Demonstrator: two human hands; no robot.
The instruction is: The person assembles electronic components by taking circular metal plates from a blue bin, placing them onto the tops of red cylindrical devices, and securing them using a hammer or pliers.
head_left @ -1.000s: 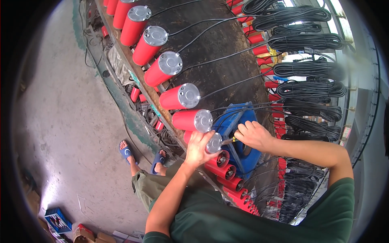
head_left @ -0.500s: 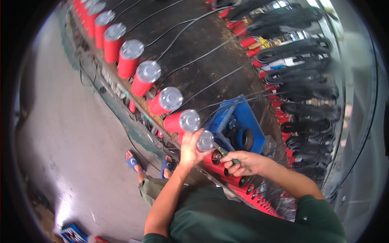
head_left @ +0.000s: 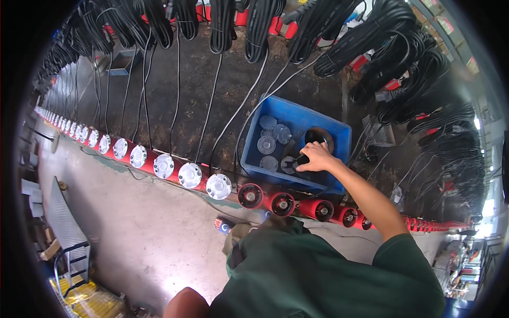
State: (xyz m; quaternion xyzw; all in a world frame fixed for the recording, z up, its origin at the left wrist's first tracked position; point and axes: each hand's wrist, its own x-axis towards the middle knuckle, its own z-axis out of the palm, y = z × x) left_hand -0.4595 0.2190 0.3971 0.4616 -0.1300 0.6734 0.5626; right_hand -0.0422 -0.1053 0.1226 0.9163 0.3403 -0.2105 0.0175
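My right hand (head_left: 317,157) reaches into a blue plastic bin (head_left: 344,159), fingers curled on a small dark piece that I cannot make out. Just left of the fingertips lies a round grey cap (head_left: 289,165), with several similar clear-grey discs in the bin. A dark ring-shaped roll (head_left: 324,137) is behind the hand. In front of the bin, red cylinders (head_left: 323,210) show open ends with a metal shaft inside. Left of them, the row continues with silvery caps fitted, the nearest capped cylinder (head_left: 219,186) among them. My left hand is out of view.
Coiled black cables (head_left: 260,32) line the far side of the dark bench (head_left: 196,79), their leads running to the cylinders. A smaller grey-blue bin (head_left: 124,62) sits far left. On the floor stands a metal trolley (head_left: 74,254) with yellow items.
My view has swung round and to the left. My right hand went from a green-handled screwdriver at a capped cylinder into the bin. My left hand left that cylinder and the view.
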